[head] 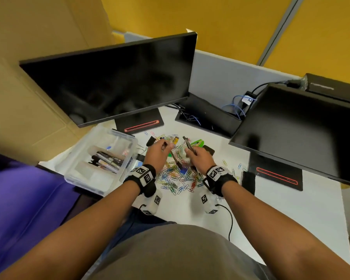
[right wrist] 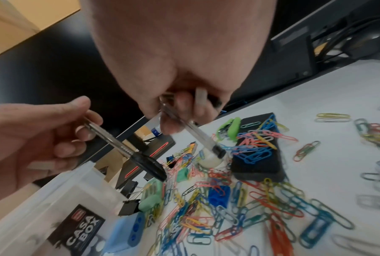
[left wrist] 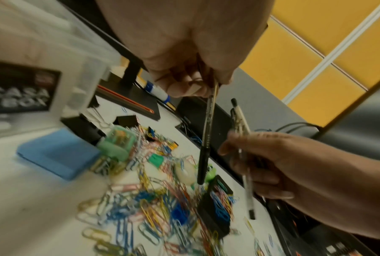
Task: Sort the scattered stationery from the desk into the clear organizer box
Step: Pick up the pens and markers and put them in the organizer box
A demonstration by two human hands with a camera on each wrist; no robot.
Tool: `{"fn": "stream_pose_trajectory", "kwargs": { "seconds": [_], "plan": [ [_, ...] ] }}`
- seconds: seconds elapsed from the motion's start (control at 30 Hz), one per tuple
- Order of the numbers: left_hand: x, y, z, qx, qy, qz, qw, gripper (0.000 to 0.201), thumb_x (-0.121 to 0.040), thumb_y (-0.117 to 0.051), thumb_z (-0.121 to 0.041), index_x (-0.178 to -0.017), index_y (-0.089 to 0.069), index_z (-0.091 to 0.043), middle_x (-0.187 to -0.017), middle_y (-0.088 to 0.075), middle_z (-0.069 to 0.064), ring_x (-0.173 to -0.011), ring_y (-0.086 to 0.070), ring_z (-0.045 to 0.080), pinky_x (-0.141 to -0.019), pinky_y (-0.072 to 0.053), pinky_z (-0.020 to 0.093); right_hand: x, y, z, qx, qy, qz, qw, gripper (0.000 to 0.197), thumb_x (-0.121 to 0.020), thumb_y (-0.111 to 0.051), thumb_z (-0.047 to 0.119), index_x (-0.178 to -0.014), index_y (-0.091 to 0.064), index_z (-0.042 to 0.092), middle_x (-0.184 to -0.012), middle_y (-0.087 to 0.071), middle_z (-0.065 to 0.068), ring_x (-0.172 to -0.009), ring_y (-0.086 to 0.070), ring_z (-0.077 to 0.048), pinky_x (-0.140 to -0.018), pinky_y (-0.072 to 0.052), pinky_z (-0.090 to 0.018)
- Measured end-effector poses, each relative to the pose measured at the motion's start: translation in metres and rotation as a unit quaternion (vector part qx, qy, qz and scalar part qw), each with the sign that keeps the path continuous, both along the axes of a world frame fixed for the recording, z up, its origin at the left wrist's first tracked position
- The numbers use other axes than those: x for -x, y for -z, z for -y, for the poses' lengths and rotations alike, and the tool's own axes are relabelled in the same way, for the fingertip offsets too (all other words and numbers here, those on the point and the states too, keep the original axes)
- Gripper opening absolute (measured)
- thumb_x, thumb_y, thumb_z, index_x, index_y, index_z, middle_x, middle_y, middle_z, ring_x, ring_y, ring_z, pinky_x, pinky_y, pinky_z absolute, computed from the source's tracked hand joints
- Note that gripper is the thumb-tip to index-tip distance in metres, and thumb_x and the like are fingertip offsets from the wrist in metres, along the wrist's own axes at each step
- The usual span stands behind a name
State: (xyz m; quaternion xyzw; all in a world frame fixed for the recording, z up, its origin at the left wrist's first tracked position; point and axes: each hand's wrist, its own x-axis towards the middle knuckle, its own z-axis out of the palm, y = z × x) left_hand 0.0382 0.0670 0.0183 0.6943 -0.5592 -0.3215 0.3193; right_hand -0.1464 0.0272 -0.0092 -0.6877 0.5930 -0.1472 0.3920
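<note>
From the head view, a white worktop (head: 281, 209) sits before yellow walls, with two dark monitors (head: 113, 77). The clear organizer box (head: 101, 158) at left holds pens. Left wrist view: the left hand (left wrist: 184, 57) fingers pinch a black pen (left wrist: 206, 131) above scattered paper clips (left wrist: 145, 207). Right wrist view: the right hand (right wrist: 184, 60) fingers grip a clear pen (right wrist: 198, 133).

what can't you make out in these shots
- Right hand: how many pens it grips; fingers cover the middle in the left wrist view.
- Organizer box: which kinds of pens lie inside; too small and blurred in the head view.
- Box label: small print, blurred and cut by the edge in the right wrist view.
- Left hand: its pen's upper end, hidden by the fingers.
</note>
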Motion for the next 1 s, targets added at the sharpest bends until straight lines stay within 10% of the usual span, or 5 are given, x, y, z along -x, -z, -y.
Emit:
{"fn": "stream_pose_trajectory", "kwargs": {
  "seconds": [0.27, 0.4, 0.5, 0.8, 1.0],
  "plan": [
    [-0.055, -0.021, -0.013, 0.06, -0.089, 0.022, 0.994, 0.033, -0.103, -0.041, -0.034, -0.088, -0.06, -0.011, -0.083, -0.062, 0.005, -0.079, -0.056, 0.023, -0.072, -0.041, 0.034, -0.065, -0.014, -0.004, -0.016, -0.123, 0.01, 0.992, 0.03, -0.104, -0.042, 0.036, -0.128, -0.052, 0.021, -0.093, -0.069, -0.008, -0.062, -0.058, -0.013, -0.066, -0.049, -0.031],
    [-0.078, -0.031, -0.023, 0.082, -0.133, -0.007, 0.988, 0.034, -0.103, -0.037, -0.033, -0.085, -0.059, -0.014, -0.07, -0.062, 0.002, -0.066, -0.06, 0.018, -0.07, -0.048, 0.035, -0.09, -0.021, -0.007, -0.035, -0.147, 0.005, 0.989, 0.029, -0.104, -0.037, 0.045, -0.118, -0.05, 0.024, -0.074, -0.071, -0.007, -0.049, -0.062, -0.022, -0.05, -0.052, -0.031],
    [-0.098, -0.039, -0.029, 0.098, -0.16, 0.001, 0.982, 0.033, -0.104, -0.034, -0.037, -0.09, -0.058, -0.02, -0.079, -0.064, -0.002, -0.071, -0.061, 0.014, -0.069, -0.051, 0.032, -0.103, -0.022, -0.007, -0.014, -0.16, -0.011, 0.987, 0.035, -0.103, -0.035, 0.047, -0.115, -0.054, 0.02, -0.068, -0.069, -0.006, -0.059, -0.065, -0.019, -0.061, -0.044, -0.028],
    [-0.157, -0.056, -0.044, 0.122, -0.204, 0.047, 0.97, 0.041, -0.105, -0.028, -0.038, -0.101, -0.064, -0.017, -0.093, -0.063, 0.002, -0.086, -0.06, 0.019, -0.08, -0.049, 0.034, -0.141, -0.028, -0.011, -0.107, -0.226, -0.002, 0.968, 0.015, -0.1, -0.038, 0.008, -0.112, -0.048, 0.006, -0.097, -0.068, -0.016, -0.061, -0.051, -0.013, -0.055, -0.039, -0.026],
    [-0.171, -0.032, -0.046, 0.027, -0.106, 0.177, 0.978, 0.045, -0.104, -0.031, -0.043, -0.096, -0.064, -0.014, -0.094, -0.057, 0.007, -0.087, -0.056, 0.023, -0.075, -0.042, 0.033, -0.158, -0.031, -0.008, -0.054, -0.237, -0.01, 0.97, 0.02, -0.102, -0.044, 0.031, -0.098, -0.044, 0.012, -0.075, -0.067, -0.011, -0.059, -0.058, -0.017, -0.055, -0.04, -0.027]
  ]
}}
